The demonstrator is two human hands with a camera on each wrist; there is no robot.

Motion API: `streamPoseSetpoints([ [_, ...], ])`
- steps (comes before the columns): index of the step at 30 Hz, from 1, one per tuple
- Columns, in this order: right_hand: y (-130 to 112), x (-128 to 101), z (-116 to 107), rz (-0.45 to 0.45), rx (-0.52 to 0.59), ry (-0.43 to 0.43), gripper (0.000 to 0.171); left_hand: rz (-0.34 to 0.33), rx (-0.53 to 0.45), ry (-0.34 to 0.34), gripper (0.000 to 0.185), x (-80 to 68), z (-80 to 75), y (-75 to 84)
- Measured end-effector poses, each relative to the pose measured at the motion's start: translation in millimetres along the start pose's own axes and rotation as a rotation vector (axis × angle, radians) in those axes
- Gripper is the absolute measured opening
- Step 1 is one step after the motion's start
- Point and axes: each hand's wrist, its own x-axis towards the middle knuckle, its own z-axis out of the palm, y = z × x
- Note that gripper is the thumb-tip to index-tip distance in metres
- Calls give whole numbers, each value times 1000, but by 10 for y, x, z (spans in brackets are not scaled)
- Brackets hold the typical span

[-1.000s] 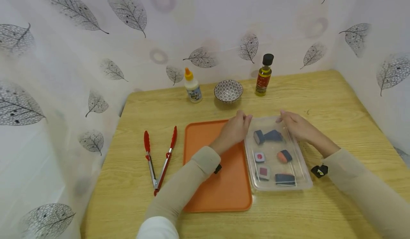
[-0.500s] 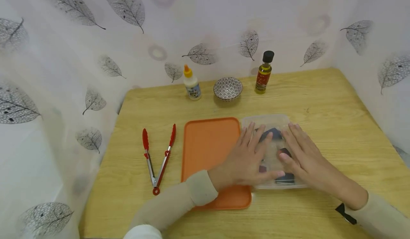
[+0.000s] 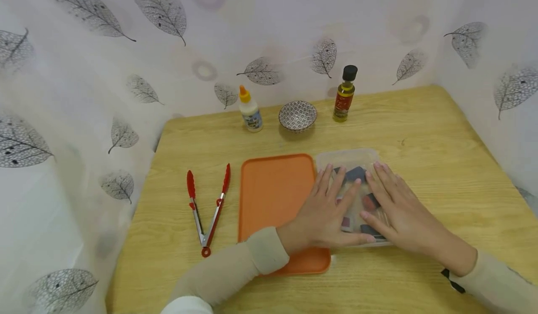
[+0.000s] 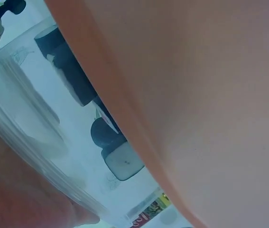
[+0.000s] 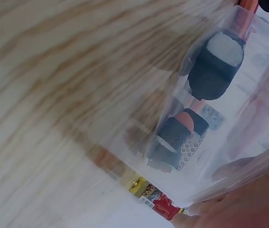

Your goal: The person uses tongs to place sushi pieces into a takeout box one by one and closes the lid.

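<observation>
A clear lidded plastic box [image 3: 349, 154] stands on the table and holds several sushi pieces [image 3: 356, 174], some wrapped in dark seaweed. My left hand [image 3: 323, 218] lies palm down across the left part of its lid, fingers spread and pointing away. On the right part, my right hand [image 3: 403, 216] rests the same way, fingers nearly straight. Both hands hide much of the lid. Through the box wall, the right wrist view shows a seaweed roll [image 5: 215, 71] with a white end. The left wrist view shows dark pieces [image 4: 72, 71] under the palm.
An orange tray [image 3: 273, 188] lies just left of the box, partly under the left forearm. Red-tipped tongs [image 3: 216, 218] lie spread farther left. Along the back stand a white squeeze bottle [image 3: 252, 117], a patterned bowl [image 3: 297, 116] and a black-capped oil bottle [image 3: 343, 99].
Both hands have left the lid's far corners, come nearer and flattened onto its top with fingers spread. Over the last half second they have shifted only slightly. The box stays beside the tray.
</observation>
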Motion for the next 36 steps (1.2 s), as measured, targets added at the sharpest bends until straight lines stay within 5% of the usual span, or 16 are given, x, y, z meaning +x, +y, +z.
streamPoseSetpoints([
  [9,19,4,28,-37,-25,63,94,32,110,128,119,14,42,-2],
  [15,35,64,-99,-19,11,11,94,26,70,63,115,48,-49,-33],
  [22,257,419,-309,-18,3,11,85,-147,-7,148,114,324,-202,-264],
  [26,393,582,-228,3,-35,-78,84,-237,-27,74,117,438,-162,-410],
  [30,411,590,-146,12,-30,-129,86,-248,-94,-5,117,438,-97,-449],
  [36,367,553,-98,7,11,-102,88,-243,-90,27,117,390,-50,-423],
])
